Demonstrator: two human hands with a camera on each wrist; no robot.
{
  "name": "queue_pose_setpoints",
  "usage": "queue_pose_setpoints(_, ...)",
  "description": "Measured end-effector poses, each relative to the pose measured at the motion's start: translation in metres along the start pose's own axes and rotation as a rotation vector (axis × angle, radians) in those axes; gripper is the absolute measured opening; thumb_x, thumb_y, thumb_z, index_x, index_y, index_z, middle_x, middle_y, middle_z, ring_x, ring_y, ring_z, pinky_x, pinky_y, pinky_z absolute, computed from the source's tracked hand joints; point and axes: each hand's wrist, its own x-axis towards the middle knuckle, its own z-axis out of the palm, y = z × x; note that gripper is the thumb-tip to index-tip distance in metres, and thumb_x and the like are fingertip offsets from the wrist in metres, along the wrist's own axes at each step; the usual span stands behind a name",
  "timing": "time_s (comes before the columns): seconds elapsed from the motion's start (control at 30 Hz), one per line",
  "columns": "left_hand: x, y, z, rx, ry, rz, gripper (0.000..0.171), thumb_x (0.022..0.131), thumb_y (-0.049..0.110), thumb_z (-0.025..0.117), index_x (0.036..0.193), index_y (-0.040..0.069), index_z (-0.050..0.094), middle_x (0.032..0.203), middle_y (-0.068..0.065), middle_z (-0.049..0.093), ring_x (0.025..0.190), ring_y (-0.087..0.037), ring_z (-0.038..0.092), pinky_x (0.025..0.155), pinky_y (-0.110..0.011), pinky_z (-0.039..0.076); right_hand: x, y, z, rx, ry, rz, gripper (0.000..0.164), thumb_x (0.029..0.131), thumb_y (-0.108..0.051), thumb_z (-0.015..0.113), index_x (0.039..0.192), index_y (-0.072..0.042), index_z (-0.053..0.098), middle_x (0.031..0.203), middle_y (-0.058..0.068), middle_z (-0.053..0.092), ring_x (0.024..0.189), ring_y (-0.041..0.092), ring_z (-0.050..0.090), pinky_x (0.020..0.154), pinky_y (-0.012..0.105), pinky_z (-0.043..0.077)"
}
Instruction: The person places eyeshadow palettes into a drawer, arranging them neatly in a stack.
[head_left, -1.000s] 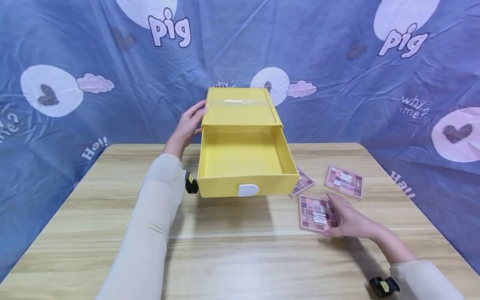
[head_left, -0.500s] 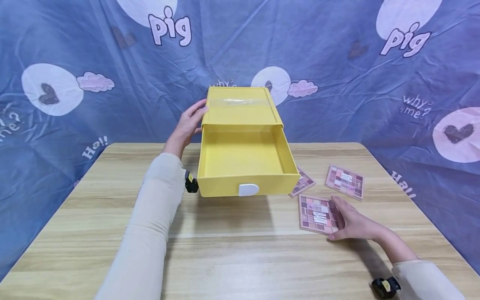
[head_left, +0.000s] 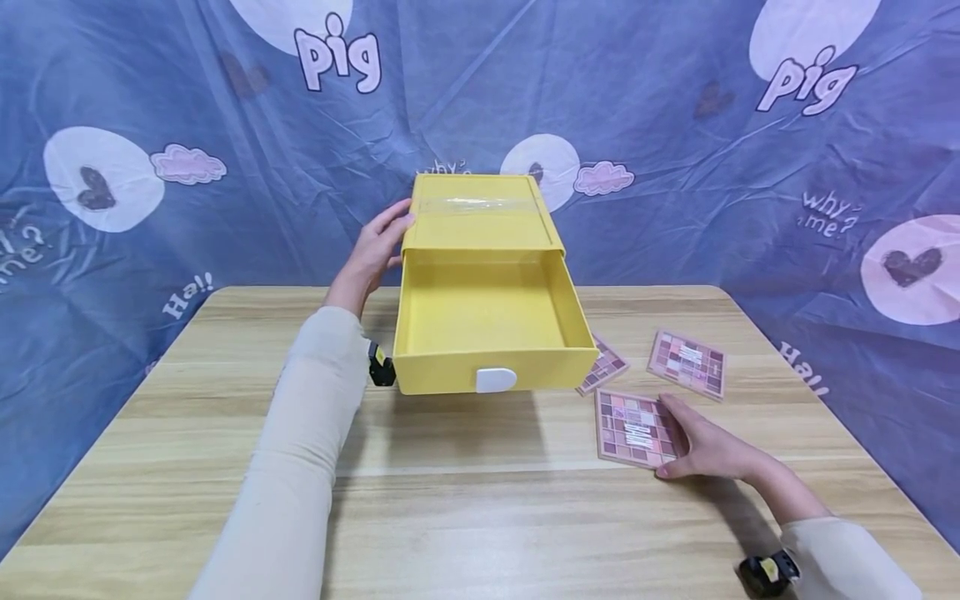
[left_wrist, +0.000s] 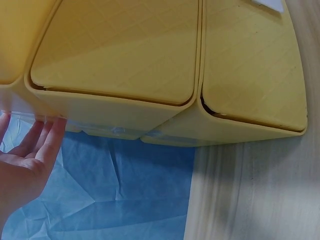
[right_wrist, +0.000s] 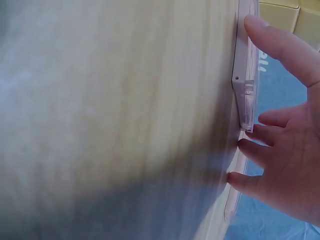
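Head view: nearest makeup palette flat on the table, right of the yellow drawer, with right hand spread loosely at its right end, slightly farther off than a second ago; looks light, stiff, slick-lidded, probably brittle inside, so best held by opposite edges. Left wrist view: left hand straight-fingered against the yellow box. Right wrist view: fingers uncurled around the palette's corner, pressure impossible to tell.
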Motion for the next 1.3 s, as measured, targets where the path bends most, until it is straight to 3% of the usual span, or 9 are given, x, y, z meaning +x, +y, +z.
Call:
queue_pose_setpoints(0.1, 0.0, 0.0, 0.0, 0.001, 0.0, -0.004, 0.049, 0.084, 0.027, 0.054, 0.131, 0.02, 0.039, 0.123, -0.007, 0.042, 0.107, -0.022, 0.043, 0.087, -0.042, 0.036, 0.0, 0.001, 0.0, -0.027, 0.019, 0.002, 0.105, 0.057, -0.03, 0.079, 0.127, 0.017, 0.017, 0.128, 0.037, 0.018, 0.115, 0.048, 0.02, 0.084, 0.003, 0.008)
queue_pose_setpoints(0.37, -0.001, 0.001, 0.002, -0.008, 0.001, -0.013, 0.048, 0.085, 0.027, 0.055, 0.13, 0.02, 0.04, 0.123, -0.007, 0.043, 0.106, -0.022, 0.044, 0.087, -0.042, 0.036, 0.0, 0.004, 0.004, -0.104, 0.069, 0.017, 0.107, 0.053, -0.038, 0.08, 0.126, 0.016, 0.023, 0.125, 0.033, 0.03, 0.112, 0.041, 0.031, 0.084, 0.005, 0.015)
queue_pose_setpoints(0.43, -0.002, 0.001, 0.002, 0.0, 0.0, -0.012, 0.048, 0.085, 0.027, 0.054, 0.13, 0.021, 0.04, 0.123, -0.006, 0.043, 0.106, -0.022, 0.044, 0.087, -0.042, 0.036, -0.001, 0.003, 0.004, -0.123, 0.087, 0.009, 0.107, 0.052, -0.039, 0.08, 0.126, 0.016, 0.024, 0.123, 0.032, 0.032, 0.111, 0.041, 0.033, 0.087, 0.009, 0.019)
queue_pose_setpoints(0.53, -0.004, 0.002, 0.004, 0.008, -0.003, -0.008, 0.048, 0.085, 0.028, 0.054, 0.13, 0.021, 0.04, 0.123, -0.006, 0.043, 0.106, -0.022, 0.044, 0.087, -0.041, 0.036, -0.001, 0.001, 0.004, -0.146, 0.115, -0.004, 0.107, 0.05, -0.039, 0.08, 0.125, 0.016, 0.026, 0.122, 0.033, 0.034, 0.109, 0.042, 0.035, 0.092, 0.027, 0.026)
queue_pose_setpoints(0.67, -0.004, 0.001, 0.004, 0.008, 0.0, -0.004, 0.048, 0.085, 0.028, 0.054, 0.13, 0.021, 0.04, 0.124, -0.006, 0.043, 0.106, -0.021, 0.044, 0.087, -0.041, 0.037, -0.002, -0.001, 0.003, -0.164, 0.13, -0.002, 0.107, 0.049, -0.039, 0.081, 0.125, 0.015, 0.028, 0.122, 0.032, 0.035, 0.108, 0.042, 0.036, 0.088, 0.047, 0.029)
queue_pose_setpoints(0.87, -0.006, 0.0, 0.004, 0.001, 0.006, 0.001, 0.048, 0.085, 0.028, 0.054, 0.13, 0.021, 0.04, 0.124, -0.006, 0.042, 0.107, -0.021, 0.044, 0.086, -0.041, 0.037, -0.002, -0.004, -0.001, -0.163, 0.144, 0.008, 0.108, 0.048, -0.038, 0.081, 0.124, 0.017, 0.028, 0.121, 0.034, 0.035, 0.107, 0.047, 0.035, 0.086, 0.054, 0.028)
queue_pose_setpoints(1.3, -0.002, -0.002, 0.002, 0.006, 0.02, -0.003, 0.048, 0.084, 0.028, 0.054, 0.13, 0.022, 0.041, 0.123, -0.006, 0.043, 0.105, -0.021, 0.045, 0.086, -0.041, 0.037, -0.001, -0.018, -0.014, -0.167, 0.177, 0.012, 0.103, 0.049, -0.033, 0.082, 0.123, 0.018, 0.031, 0.118, 0.035, 0.038, 0.102, 0.045, 0.04, 0.081, 0.054, 0.033)
